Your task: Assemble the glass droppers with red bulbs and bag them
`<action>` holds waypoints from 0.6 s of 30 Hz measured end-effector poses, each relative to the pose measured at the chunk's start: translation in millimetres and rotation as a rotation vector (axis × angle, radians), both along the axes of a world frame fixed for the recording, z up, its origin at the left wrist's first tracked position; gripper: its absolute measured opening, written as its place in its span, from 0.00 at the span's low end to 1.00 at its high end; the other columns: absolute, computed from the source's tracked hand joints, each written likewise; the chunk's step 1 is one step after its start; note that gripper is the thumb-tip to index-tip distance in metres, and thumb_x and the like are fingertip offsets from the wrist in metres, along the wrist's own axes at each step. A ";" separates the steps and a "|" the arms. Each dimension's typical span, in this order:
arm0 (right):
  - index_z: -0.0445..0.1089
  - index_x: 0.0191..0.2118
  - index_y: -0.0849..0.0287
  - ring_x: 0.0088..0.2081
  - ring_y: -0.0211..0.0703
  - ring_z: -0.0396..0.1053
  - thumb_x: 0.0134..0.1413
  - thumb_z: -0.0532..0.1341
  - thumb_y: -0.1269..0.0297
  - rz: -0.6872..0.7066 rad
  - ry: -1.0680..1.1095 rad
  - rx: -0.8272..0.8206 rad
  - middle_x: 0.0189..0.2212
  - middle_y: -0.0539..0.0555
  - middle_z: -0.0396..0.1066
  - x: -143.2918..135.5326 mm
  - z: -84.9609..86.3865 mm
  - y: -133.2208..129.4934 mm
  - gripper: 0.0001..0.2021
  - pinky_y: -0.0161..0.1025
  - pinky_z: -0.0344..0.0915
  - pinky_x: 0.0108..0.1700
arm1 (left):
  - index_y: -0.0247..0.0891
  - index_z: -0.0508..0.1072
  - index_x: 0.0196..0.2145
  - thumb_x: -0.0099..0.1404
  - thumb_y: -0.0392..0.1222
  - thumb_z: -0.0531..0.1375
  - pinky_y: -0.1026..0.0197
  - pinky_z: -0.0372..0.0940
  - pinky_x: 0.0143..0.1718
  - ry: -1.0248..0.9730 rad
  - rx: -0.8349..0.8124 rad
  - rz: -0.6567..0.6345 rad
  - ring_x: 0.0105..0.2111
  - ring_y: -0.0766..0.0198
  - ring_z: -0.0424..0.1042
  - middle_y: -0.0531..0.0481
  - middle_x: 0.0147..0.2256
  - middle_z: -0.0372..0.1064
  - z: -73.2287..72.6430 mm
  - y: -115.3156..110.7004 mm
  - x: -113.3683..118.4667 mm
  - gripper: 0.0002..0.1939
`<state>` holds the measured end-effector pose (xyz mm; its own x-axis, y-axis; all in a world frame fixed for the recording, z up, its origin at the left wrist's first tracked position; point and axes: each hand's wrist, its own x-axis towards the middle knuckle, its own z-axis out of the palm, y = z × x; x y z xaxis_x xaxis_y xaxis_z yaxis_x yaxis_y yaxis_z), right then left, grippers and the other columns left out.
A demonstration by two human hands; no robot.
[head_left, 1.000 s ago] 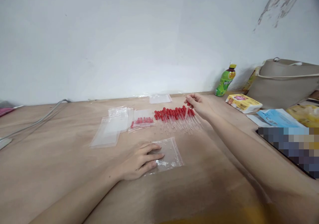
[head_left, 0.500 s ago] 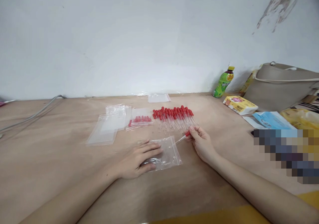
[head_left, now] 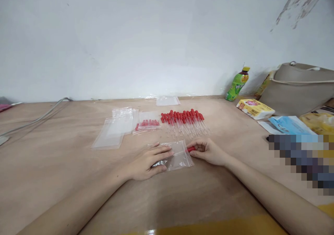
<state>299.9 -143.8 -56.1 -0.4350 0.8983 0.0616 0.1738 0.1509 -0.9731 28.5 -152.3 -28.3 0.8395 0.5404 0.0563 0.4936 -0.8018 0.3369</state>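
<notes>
My left hand (head_left: 150, 161) lies flat with fingers spread on a clear zip bag (head_left: 181, 162), pressing it to the table. At the bag's right-hand mouth, my right hand (head_left: 206, 152) pinches the red bulb of a glass dropper (head_left: 191, 149). The dropper's clear tube points left and reaches inside the bag. Behind the bag, a pile of red-bulbed droppers (head_left: 182, 118) lies with the tubes toward me. Left of the pile is a filled zip bag (head_left: 147, 123) with several red bulbs showing through it.
Flat clear bags (head_left: 109, 132) lie at the left, and another bag (head_left: 167, 101) is by the wall. To the right stand a green bottle (head_left: 237, 84), a yellow tissue pack (head_left: 255, 109), a blue packet (head_left: 292, 124) and a grey handbag (head_left: 300, 87). A grey cable (head_left: 44, 115) runs at far left.
My right hand has moved left and down to the bag's mouth, and the dropper's tube has slid from the opening into the bag. My left hand stays on the bag.
</notes>
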 end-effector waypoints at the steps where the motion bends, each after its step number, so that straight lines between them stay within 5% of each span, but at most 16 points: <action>1: 0.69 0.35 0.60 0.30 0.35 0.67 0.39 0.65 0.58 -0.007 0.009 -0.035 0.28 0.51 0.70 0.1 0.0 0.2 0.15 0.36 0.65 0.34 | 0.47 0.52 0.59 0.66 0.48 0.48 0.50 0.42 0.60 0.007 -0.002 -0.004 0.59 0.61 0.49 0.50 0.59 0.48 0.1 0.1 0.2 0.24; 5: 0.66 0.33 0.62 0.23 0.32 0.63 0.41 0.64 0.56 -0.058 0.005 -0.147 0.21 0.47 0.66 -0.3 1.0 0.8 0.15 0.32 0.62 0.26 | 0.47 0.51 0.59 0.66 0.46 0.48 0.49 0.40 0.60 0.005 0.000 -0.018 0.59 0.60 0.48 0.49 0.60 0.48 1.1 -0.2 0.5 0.24; 8: 0.64 0.29 0.61 0.23 0.29 0.60 0.44 0.63 0.56 -0.045 0.053 -0.056 0.25 0.48 0.65 -4.2 3.1 -0.4 0.13 0.30 0.59 0.25 | 0.47 0.49 0.60 0.66 0.46 0.49 0.48 0.41 0.59 0.008 0.006 -0.016 0.59 0.59 0.48 0.49 0.60 0.48 2.7 -0.5 1.1 0.25; 12: 0.61 0.28 0.60 0.24 0.28 0.61 0.44 0.63 0.54 0.126 0.195 -0.102 0.34 0.50 0.64 -12.2 5.8 -4.4 0.15 0.30 0.60 0.25 | 0.46 0.46 0.60 0.66 0.45 0.48 0.48 0.41 0.59 0.021 0.007 -0.018 0.59 0.59 0.48 0.49 0.60 0.47 4.0 -0.9 2.6 0.26; 18: 0.60 0.30 0.60 0.27 0.31 0.65 0.42 0.65 0.57 0.238 0.218 -0.218 0.28 0.49 0.68 -11.4 1.4 -1.9 0.15 0.32 0.64 0.31 | 0.44 0.48 0.60 0.66 0.44 0.49 0.48 0.44 0.59 -0.059 0.017 -0.013 0.59 0.58 0.48 0.47 0.60 0.48 -3.5 -0.4 -0.5 0.26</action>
